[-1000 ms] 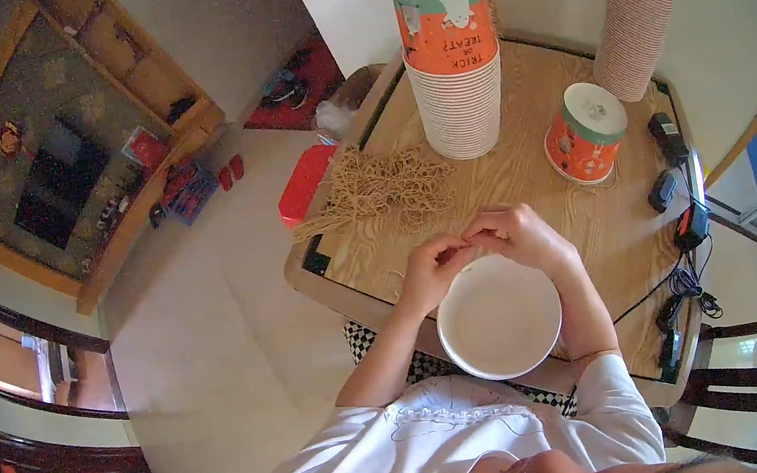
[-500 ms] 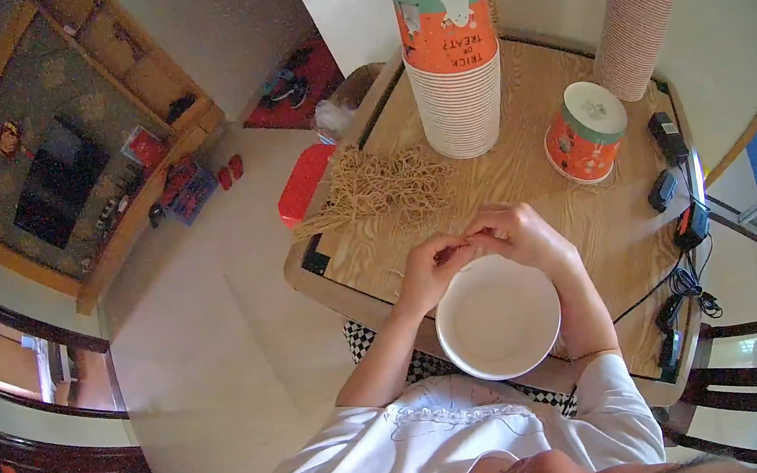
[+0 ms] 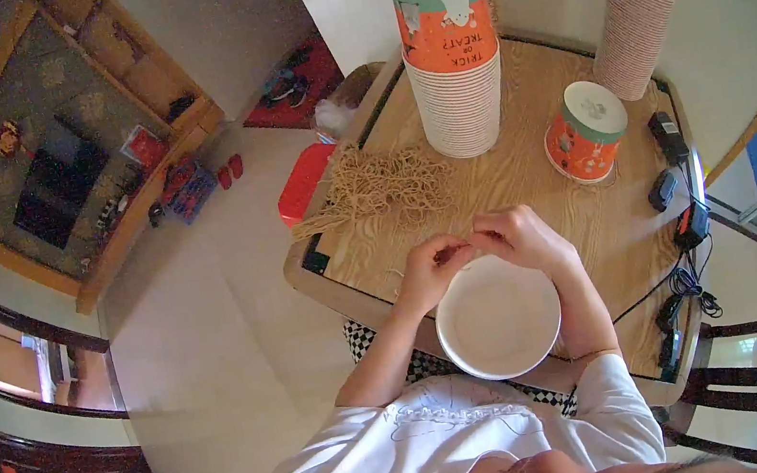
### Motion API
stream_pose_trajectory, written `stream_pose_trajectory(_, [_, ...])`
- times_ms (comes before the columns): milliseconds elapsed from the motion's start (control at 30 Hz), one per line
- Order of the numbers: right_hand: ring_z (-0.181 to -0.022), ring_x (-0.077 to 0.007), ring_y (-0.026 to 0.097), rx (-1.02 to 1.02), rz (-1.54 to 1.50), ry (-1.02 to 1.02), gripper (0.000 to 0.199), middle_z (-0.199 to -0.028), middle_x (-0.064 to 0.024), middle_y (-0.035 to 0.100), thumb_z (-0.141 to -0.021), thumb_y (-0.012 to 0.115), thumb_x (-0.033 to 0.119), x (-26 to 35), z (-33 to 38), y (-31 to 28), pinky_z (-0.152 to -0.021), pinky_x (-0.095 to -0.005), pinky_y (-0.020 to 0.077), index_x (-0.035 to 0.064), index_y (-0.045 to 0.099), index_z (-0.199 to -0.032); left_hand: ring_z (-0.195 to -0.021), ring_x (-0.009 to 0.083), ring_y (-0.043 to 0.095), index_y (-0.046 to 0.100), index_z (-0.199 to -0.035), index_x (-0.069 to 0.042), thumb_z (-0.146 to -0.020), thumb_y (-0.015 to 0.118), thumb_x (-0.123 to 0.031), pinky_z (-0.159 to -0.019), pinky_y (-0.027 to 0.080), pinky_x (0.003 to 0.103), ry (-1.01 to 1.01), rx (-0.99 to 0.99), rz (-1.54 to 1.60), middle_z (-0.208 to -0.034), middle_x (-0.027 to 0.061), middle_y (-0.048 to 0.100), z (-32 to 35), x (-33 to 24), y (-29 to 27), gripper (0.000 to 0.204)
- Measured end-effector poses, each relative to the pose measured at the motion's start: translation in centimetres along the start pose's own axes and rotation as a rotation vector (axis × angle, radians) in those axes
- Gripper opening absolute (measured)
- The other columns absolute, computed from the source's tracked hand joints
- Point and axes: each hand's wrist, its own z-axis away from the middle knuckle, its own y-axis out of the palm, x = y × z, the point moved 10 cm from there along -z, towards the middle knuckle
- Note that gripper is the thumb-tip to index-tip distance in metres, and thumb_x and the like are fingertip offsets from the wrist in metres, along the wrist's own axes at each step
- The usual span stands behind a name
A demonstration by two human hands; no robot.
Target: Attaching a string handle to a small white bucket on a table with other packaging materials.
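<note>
Left hand (image 3: 437,272) and right hand (image 3: 524,240) sit close together at the white tub's (image 3: 499,321) far rim (whether either grip is clamped on anything, I cannot tell), by the desk's (image 3: 526,187) near edge; tangled twine (image 3: 391,186) lies farther left.

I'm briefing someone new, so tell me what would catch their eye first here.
First, the tall stack of upside-down buckets, orange and green on top, toward the far side of the table. Then the tan twine tangle left of it, and the round white container nearest the person, where the left hand and right hand come close together at its far rim.
</note>
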Motion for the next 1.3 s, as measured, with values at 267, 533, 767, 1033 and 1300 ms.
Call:
stream_pose_trajectory(267, [-0.068,-0.0385,0.057,-0.020,-0.066,0.064,0.011,-0.073,-0.0180,0.057,-0.085,0.056,0.014,-0.7,0.1,0.0,-0.058,-0.0437,0.0448,0.0032,0.054,-0.087,-0.069,0.0073,0.058,0.064,-0.090,0.000,-0.084,0.065,-0.011,-0.062,0.048,0.023,0.003,0.002,0.021,-0.079,0.0035,0.065,0.1,0.4,0.0,0.012])
stream_pose_trajectory(533, [-0.074,-0.0379,0.061,-0.009,-0.107,0.040,0.011,-0.078,-0.0161,0.061,-0.086,0.054,0.014,-0.5,0.2,-0.1,-0.061,-0.0447,0.0476,0.0064,0.054,-0.094,-0.074,0.0115,0.061,0.066,-0.089,-0.002,-0.083,0.064,-0.014,-0.068,0.050,0.028,-0.052,-0.013,-0.006,-0.080,0.0053,0.067,0.1,0.7,-0.2,0.013])
stream_pose_trajectory(767, [-0.072,-0.0377,0.061,0.009,-0.058,0.080,0.011,-0.076,-0.0158,0.061,-0.086,0.055,0.016,-1.0,0.3,0.0,-0.060,-0.0450,0.0479,0.0073,0.055,-0.093,-0.064,0.0094,0.053,0.056,-0.069,-0.003,-0.080,0.068,-0.015,-0.058,0.044,0.026,-0.015,-0.029,-0.021,-0.068,0.0010,0.059,0.2,0.9,-0.8,0.021])
stream_pose_trajectory(1033, [-0.064,-0.0358,0.058,0.006,-0.005,0.034,0.011,-0.069,-0.0177,0.057,-0.084,0.058,0.012,-1.1,0.2,0.4,-0.055,-0.0399,0.0444,0.0015,0.053,-0.085,-0.064,0.0131,0.053,0.067,-0.075,-0.004,-0.081,0.068,-0.017,-0.057,0.042,0.027,0.144,0.049,-0.203,-0.070,0.0049,0.055,0.2,-0.4,-1.0,0.014])
stream_pose_trajectory(1300, [-0.070,-0.0308,0.063,-0.040,-0.074,0.105,0.010,-0.074,-0.0153,0.061,-0.082,0.059,0.007,-1.8,0.1,0.1,-0.060,-0.0367,0.0488,0.0022,0.058,-0.091,-0.067,0.0077,0.052,0.062,-0.088,-0.002,-0.081,0.069,-0.014,-0.061,0.045,0.024,-0.009,-0.059,0.066,-0.074,0.0012,0.057,0.3,1.6,-2.1,0.015])
